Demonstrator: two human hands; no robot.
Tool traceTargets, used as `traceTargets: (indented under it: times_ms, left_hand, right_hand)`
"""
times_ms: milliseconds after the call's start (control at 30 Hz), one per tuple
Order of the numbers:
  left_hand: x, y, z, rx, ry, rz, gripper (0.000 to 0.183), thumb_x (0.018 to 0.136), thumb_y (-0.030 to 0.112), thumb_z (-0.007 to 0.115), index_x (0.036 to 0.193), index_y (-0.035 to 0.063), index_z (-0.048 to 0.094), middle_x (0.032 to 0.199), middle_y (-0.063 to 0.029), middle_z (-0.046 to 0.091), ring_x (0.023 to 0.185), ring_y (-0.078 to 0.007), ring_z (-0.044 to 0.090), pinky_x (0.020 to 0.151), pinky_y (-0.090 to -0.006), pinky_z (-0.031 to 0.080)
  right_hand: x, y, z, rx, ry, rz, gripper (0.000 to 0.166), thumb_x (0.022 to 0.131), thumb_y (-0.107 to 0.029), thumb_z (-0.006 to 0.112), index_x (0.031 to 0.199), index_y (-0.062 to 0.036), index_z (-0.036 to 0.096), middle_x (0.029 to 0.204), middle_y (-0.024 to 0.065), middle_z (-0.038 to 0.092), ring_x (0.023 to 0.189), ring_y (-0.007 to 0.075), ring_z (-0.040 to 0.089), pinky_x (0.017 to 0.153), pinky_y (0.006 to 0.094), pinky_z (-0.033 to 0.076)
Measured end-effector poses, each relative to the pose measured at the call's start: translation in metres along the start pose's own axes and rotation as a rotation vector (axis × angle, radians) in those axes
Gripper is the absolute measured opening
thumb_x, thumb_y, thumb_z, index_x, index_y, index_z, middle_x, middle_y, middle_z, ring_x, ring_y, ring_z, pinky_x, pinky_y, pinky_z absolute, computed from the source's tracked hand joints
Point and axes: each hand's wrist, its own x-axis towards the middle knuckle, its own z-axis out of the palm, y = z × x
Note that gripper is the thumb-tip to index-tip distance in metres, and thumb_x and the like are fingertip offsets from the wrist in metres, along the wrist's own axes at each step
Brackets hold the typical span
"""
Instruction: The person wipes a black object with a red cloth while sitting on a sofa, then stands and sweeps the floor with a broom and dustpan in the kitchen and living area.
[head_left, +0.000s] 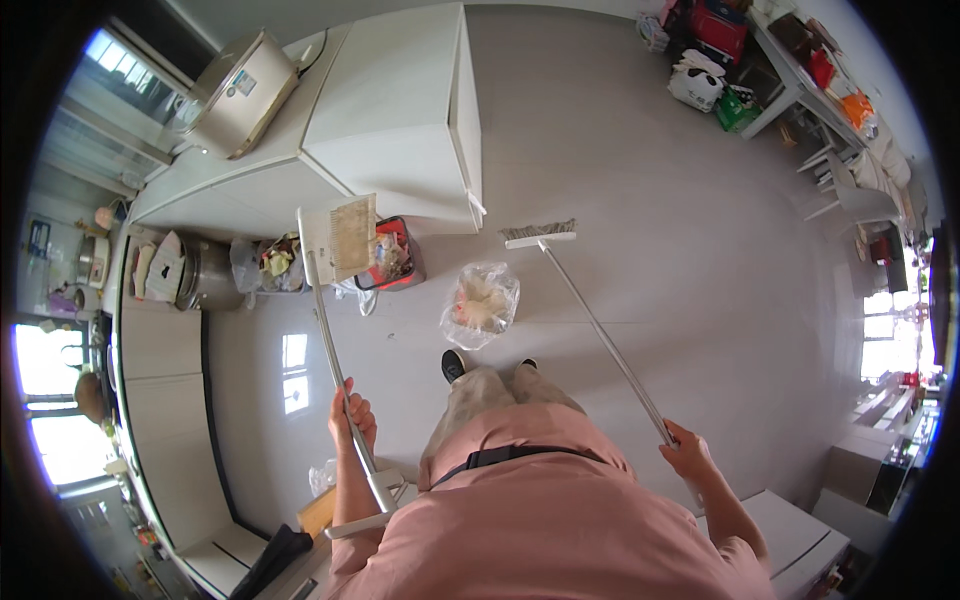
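My left hand (352, 418) grips the metal handle of a white long-handled dustpan (339, 238). The pan is raised at the edge of a red-and-dark trash bin (414, 271) and hides part of it; whether they touch I cannot tell. Its toothed inner face looks dirty. In my right hand (685, 451) is the long handle of a broom (541, 238), whose grey-bristled head is out on the floor ahead, to the right. Between the two tools a clear plastic bag (480, 306) with pale and reddish contents sits on the floor, just beyond my shoes.
A white cabinet (390, 82) juts out ahead, left of centre. Beside the bin stand bagged refuse (279, 262) and a large metal pot (210, 274). Kitchen cabinets (169, 420) line the left. At far right are a table (806, 86), bags (697, 81) and a chair (866, 201).
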Motion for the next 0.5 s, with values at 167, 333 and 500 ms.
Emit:
traceTargets:
  times_ms: [167,333,500]
  left_hand:
    - [-0.024,0.011,-0.017,-0.477,-0.244,-0.029,0.032,0.096,0.021,0.043,0.113,-0.0060,0.049,0.058,0.0011,0.038,0.045,-0.0065,0.035,0.036,-0.0196,0.034]
    - [-0.042,0.026,-0.038,-0.621,-0.270,0.012,0.035,0.096,0.021,0.041,0.112,-0.0093,0.048,0.059,-0.0005,0.041,0.046,-0.0074,0.039,0.038,-0.0195,0.034]
    - [-0.054,0.039,-0.076,-0.654,-0.244,0.116,0.035,0.096,0.023,0.041,0.110,-0.0085,0.049,0.060,-0.0010,0.044,0.047,-0.0090,0.041,0.040,-0.0217,0.034]
  right_hand:
    - [0.002,-0.007,-0.001,-0.047,-0.022,-0.056,0.057,0.073,-0.020,0.066,0.127,-0.0112,0.051,0.097,0.0172,0.065,0.087,0.0306,0.063,0.078,0.0352,0.048]
    - [0.003,-0.012,-0.007,-0.064,-0.035,-0.128,0.057,0.072,-0.017,0.066,0.126,-0.0092,0.051,0.090,0.0161,0.065,0.080,0.0230,0.064,0.075,0.0314,0.048]
    - [-0.004,-0.025,-0.033,-0.084,-0.119,-0.174,0.055,0.073,-0.015,0.066,0.126,-0.0103,0.052,0.085,0.0138,0.065,0.075,0.0199,0.063,0.072,0.0300,0.048]
